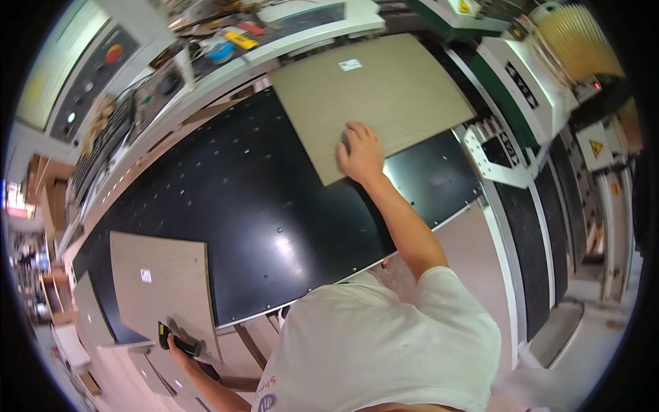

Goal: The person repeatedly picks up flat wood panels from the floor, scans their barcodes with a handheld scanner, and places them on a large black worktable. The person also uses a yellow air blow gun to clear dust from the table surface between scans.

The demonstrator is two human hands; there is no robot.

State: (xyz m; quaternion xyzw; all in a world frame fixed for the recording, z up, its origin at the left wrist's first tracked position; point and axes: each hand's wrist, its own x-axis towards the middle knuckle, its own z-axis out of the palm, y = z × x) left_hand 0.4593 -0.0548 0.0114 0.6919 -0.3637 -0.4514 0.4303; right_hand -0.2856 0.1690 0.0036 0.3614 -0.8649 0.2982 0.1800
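My right hand (362,152) lies on a greyish-brown wooden panel (395,89), palm down, with thumb and fingers apart near the panel's front edge. A small white label (350,64) sticks to that panel's far part. At the lower left, my left hand (180,345) is closed round the grip of a black and yellow handheld barcode scanner (165,335). The scanner is over the near edge of a second wooden panel (161,281), which also bears a white label (145,275). Both panels rest on a black table (261,199) dotted with small holes.
A green and white machine (528,89) stands at the right end of the table. At the back left is a control panel (93,79) with a red button. A rear shelf holds a yellow tool (241,40) and blue tape (220,52). Another panel (93,309) lies far left.
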